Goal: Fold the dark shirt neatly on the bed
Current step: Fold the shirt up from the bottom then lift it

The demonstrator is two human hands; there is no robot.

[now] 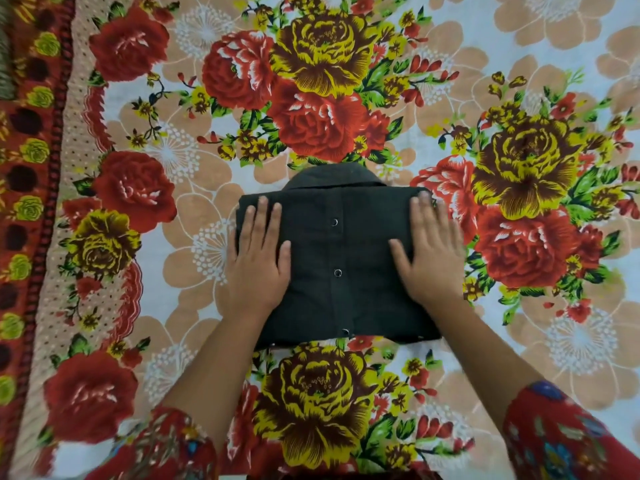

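Note:
The dark shirt lies folded into a compact rectangle in the middle of the bed, collar pointing away from me and its snap-button placket running down the centre. My left hand lies flat on the shirt's left side, fingers straight and spread. On the shirt's right side my right hand presses flat in the same way, its fingertips reaching the top right corner. Neither hand grips the cloth.
A floral bedsheet with large red and yellow roses covers the whole bed. A red patterned border strip runs along the left edge. My red patterned sleeves show at the bottom.

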